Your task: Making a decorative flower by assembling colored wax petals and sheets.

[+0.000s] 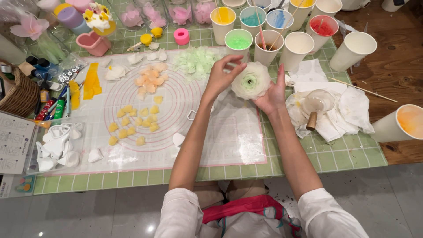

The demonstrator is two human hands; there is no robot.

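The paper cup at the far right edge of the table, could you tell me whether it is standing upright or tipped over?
Tipped. The paper cup lies on its side on the wooden table, its open mouth facing the camera and showing an orange-stained inside.
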